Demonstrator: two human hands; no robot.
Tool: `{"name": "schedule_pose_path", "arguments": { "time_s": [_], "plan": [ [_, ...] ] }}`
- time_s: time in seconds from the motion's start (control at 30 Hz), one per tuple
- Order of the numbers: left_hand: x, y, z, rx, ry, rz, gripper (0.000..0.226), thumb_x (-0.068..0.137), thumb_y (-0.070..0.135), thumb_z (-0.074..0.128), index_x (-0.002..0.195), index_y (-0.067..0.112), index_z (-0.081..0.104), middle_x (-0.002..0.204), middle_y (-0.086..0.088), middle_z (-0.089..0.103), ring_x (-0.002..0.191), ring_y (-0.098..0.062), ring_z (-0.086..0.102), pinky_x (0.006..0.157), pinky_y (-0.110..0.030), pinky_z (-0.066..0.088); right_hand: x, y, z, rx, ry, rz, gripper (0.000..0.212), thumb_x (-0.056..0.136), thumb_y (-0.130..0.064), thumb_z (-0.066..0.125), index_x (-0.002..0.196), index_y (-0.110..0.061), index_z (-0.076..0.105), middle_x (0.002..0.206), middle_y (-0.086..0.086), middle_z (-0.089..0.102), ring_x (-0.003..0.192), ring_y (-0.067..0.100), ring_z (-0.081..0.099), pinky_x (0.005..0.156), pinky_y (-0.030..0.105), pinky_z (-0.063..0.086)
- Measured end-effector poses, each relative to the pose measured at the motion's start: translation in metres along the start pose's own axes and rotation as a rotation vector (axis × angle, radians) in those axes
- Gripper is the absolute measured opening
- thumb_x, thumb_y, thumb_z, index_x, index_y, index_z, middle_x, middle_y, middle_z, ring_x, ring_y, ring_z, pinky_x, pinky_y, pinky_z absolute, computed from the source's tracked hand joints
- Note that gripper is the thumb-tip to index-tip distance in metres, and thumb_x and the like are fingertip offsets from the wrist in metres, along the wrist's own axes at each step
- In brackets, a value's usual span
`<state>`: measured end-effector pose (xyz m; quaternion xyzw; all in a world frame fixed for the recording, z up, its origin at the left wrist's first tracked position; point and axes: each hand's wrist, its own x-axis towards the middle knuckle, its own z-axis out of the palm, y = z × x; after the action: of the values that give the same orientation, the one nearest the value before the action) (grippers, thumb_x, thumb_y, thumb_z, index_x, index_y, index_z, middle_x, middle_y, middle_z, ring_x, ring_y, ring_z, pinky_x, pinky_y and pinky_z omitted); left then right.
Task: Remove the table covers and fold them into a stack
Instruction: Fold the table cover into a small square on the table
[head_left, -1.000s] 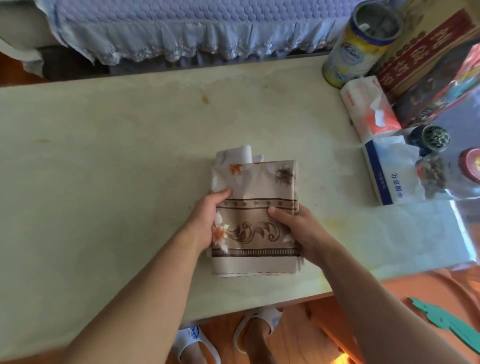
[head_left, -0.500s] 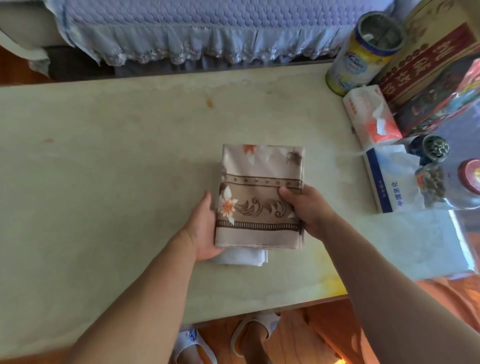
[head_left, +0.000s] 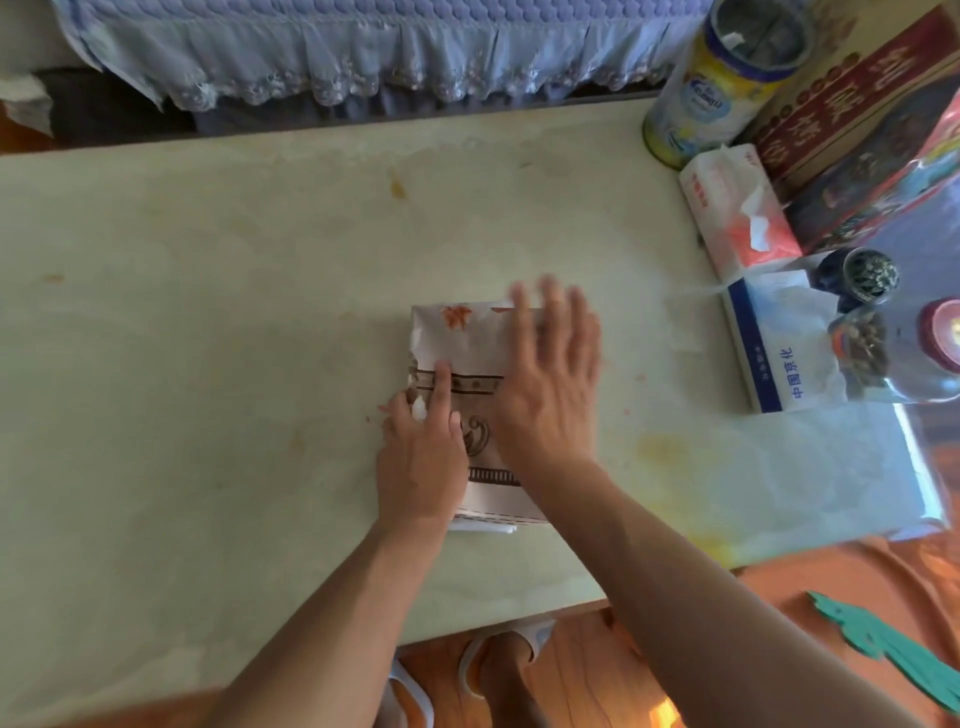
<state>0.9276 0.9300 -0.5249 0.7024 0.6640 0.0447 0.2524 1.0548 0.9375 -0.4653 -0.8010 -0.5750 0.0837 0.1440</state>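
A folded table cover (head_left: 462, 340), beige with orange flowers and a brown patterned band, lies flat on the pale table (head_left: 208, 338), a little right of the middle and nearer the front edge than the back. A sliver of white cloth (head_left: 483, 528) peeks out from under its near edge. Both hands lie on top of it, side by side. The left hand (head_left: 423, 457) presses on the left part, its forefinger stretched forward across the brown band and its heel close to the cover's near left corner. The right hand (head_left: 548, 389) is spread flat and open over the right part, blurred, with its fingertips reaching just past the cover's far edge. Neither hand grips anything; both are laid palm down. To the left of the cover the tabletop is bare all the way to the frame's edge, and bare surface also lies between the cover and the back edge. On the right the room is tighter: two tissue packs (head_left: 737, 208) (head_left: 779, 343), a tall tin (head_left: 711, 88), a box with red lettering (head_left: 841, 98) and some jars (head_left: 857, 278) crowd the far right end, well apart from the cover. A lace-edged blue cloth (head_left: 322, 57) hangs behind the back edge. Below the front edge, feet in white slippers (head_left: 498, 660) stand on a wooden floor.
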Motion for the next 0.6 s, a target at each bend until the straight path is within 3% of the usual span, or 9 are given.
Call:
{"name": "schedule_pose_path", "arguments": {
  "time_s": [0.07,0.17,0.27,0.4,0.5,0.6],
  "plan": [
    [-0.004,0.0,0.005,0.04,0.053,0.013,0.062,0.103,0.036,0.043,0.159,0.041,0.017,0.138,-0.015,0.037,0.115,-0.038,0.053,0.084,-0.05,0.055,0.02,0.001,0.018,-0.094,-0.142,-0.261,0.061,0.102,-0.043,0.022,0.158,-0.022,0.027,0.167,0.01,0.016,0.155,0.036,0.002,0.125,0.05,-0.002],
    [-0.003,-0.007,0.018,0.045,0.131,0.061,0.062,0.099,0.036,0.049,0.158,0.037,0.027,0.131,-0.015,0.039,0.105,-0.038,0.055,0.081,-0.048,0.055,0.049,0.023,0.053,-0.109,-0.297,-0.162,0.065,0.1,-0.061,0.027,0.158,-0.033,0.019,0.164,0.008,0.02,0.152,0.032,0.012,0.125,0.049,0.006],
    [-0.003,-0.012,0.031,0.033,0.193,0.067,0.061,0.098,0.034,0.054,0.156,0.035,0.035,0.129,-0.019,0.045,0.101,-0.039,0.055,0.08,-0.048,0.055,0.055,0.039,0.074,-0.05,-0.2,-0.154,0.063,0.098,-0.064,0.034,0.151,-0.032,0.033,0.147,0.007,0.041,0.132,0.03,0.04,0.115,0.046,0.027],
    [-0.001,-0.011,0.03,-0.077,0.23,0.046,0.059,0.097,0.042,0.054,0.154,0.031,0.038,0.123,-0.016,0.052,0.102,-0.036,0.056,0.085,-0.048,0.053,0.06,0.041,0.074,-0.015,-0.246,-0.158,0.06,0.097,-0.065,0.036,0.145,-0.03,0.037,0.137,0.006,0.044,0.122,0.029,0.044,0.108,0.046,0.031],
    [-0.002,-0.004,0.013,-0.344,0.104,-0.259,0.072,0.089,0.055,0.063,0.146,0.018,0.041,0.124,-0.009,0.062,0.111,-0.032,0.06,0.091,-0.042,0.051,0.081,0.039,0.055,-0.027,-0.438,-0.134,0.065,0.093,-0.072,0.036,0.139,-0.026,0.042,0.137,0.008,0.047,0.126,0.031,0.044,0.104,0.048,0.036],
    [0.0,0.0,-0.004,-0.352,-0.095,-0.514,0.061,0.083,0.068,0.063,0.107,0.012,0.063,0.099,-0.005,0.071,0.094,-0.031,0.067,0.074,-0.034,0.048,0.108,0.034,0.04,-0.029,-0.646,-0.109,0.079,0.087,-0.078,0.044,0.135,-0.016,0.049,0.133,0.014,0.053,0.124,0.034,0.049,0.1,0.046,0.044]
  ]
}}
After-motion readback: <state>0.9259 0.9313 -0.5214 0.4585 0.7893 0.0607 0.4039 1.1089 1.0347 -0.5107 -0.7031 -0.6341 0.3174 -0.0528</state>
